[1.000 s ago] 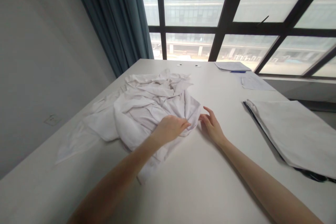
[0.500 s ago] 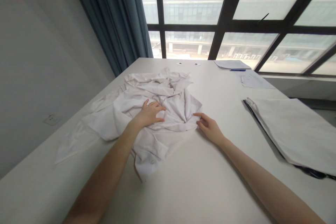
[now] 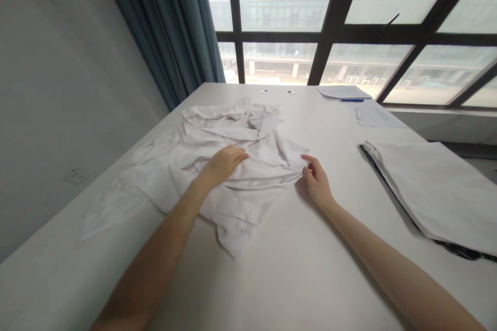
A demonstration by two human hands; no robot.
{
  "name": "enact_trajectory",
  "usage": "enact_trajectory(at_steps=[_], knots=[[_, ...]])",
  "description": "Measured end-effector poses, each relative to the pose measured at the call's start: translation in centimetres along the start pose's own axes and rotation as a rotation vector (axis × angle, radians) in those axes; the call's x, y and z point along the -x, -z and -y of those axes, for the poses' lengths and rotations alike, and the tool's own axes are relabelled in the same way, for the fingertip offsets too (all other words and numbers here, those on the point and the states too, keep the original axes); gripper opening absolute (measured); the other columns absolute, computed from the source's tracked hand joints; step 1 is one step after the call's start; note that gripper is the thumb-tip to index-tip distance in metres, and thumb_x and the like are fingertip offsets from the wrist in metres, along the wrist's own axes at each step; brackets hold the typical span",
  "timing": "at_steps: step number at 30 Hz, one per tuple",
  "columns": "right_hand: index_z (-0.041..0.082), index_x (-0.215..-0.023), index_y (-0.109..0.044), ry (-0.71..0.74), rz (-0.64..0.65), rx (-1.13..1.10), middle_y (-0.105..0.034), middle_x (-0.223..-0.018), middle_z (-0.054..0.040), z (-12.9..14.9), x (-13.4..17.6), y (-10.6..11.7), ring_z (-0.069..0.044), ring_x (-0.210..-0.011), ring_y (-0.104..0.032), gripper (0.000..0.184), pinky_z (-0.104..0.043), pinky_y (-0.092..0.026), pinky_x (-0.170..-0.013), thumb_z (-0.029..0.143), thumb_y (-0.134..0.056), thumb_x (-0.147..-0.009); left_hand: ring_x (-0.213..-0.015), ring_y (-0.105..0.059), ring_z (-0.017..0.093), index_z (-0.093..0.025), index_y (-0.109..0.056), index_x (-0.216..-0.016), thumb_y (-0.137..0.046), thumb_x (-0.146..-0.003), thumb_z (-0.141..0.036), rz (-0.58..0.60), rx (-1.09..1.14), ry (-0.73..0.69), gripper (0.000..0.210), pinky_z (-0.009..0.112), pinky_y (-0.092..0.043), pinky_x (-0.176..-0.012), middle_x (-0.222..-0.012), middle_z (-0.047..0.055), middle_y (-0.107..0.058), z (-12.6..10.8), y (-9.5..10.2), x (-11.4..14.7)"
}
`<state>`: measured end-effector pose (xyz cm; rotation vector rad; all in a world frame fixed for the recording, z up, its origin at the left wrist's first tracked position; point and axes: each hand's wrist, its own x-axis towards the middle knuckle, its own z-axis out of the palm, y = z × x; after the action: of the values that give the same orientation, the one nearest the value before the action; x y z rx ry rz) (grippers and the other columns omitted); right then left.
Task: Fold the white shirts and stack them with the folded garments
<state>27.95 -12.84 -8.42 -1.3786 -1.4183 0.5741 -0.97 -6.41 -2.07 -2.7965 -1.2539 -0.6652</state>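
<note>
A rumpled white shirt [image 3: 256,191] is spread over the white table [image 3: 303,279], full of folds, with a small button-like detail showing near its front corner. On the middle of the cloth rests my left hand [image 3: 223,164], its fingers drawn together with fabric bunched at the fingertips. My right hand [image 3: 317,182] pinches the shirt's right edge between thumb and fingers, and creases run from there toward the left hand. The left forearm covers part of the shirt's front left side.
To the right lies a folded white cloth [image 3: 435,191] with a black layer beneath. Papers [image 3: 344,92] and a blue pen [image 3: 352,100] are at the far right, and two small white discs [image 3: 291,92] near the back edge. A wall [image 3: 77,114] borders the left.
My right hand has moved right and slightly away, pulling the shirt's edge along. My left hand's spread fingers have closed onto the cloth. The front corner has shifted right.
</note>
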Motion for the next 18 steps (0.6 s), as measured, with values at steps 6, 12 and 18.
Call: enact_trajectory(at_steps=[6,12,18], knots=[[0.02,-0.124,-0.05,0.032,-0.167,0.062,-0.052,-0.099,-0.0058,-1.1,-0.4,0.0,-0.021,-0.086,-0.052,0.04,-0.038,-0.047,-0.077,0.032,-0.044,-0.087,-0.073,-0.058,0.019,-0.018,-0.057,-0.077,-0.029,-0.103,-0.04,-0.006,-0.112,0.077,0.044,0.028,-0.042,-0.067,-0.074,0.005,-0.06,-1.9,-2.6,0.3],[0.02,-0.131,-0.046,0.388,-0.092,0.285,-0.047,-0.123,-0.0151,0.2,0.5,0.3,-0.029,-0.119,-0.044,0.04,-0.051,-0.037,-0.102,0.03,-0.045,-0.091,-0.07,-0.059,0.019,-0.018,-0.059,-0.077,-0.025,-0.104,-0.041,0.027,-0.183,0.113,0.049,0.029,-0.04,-0.063,-0.072,0.007,-0.062,-3.2,-3.8,0.5],[0.022,-0.138,-0.043,0.644,0.426,0.391,-0.052,-0.132,-0.0156,2.5,1.6,-0.4,-0.029,-0.126,-0.045,0.045,-0.049,-0.035,-0.105,0.031,-0.05,-0.094,-0.069,-0.059,0.02,-0.017,-0.06,-0.075,-0.024,-0.104,-0.037,-0.024,-0.181,0.032,0.051,0.032,-0.042,-0.07,-0.068,0.008,-0.063,-3.8,-4.5,0.8]])
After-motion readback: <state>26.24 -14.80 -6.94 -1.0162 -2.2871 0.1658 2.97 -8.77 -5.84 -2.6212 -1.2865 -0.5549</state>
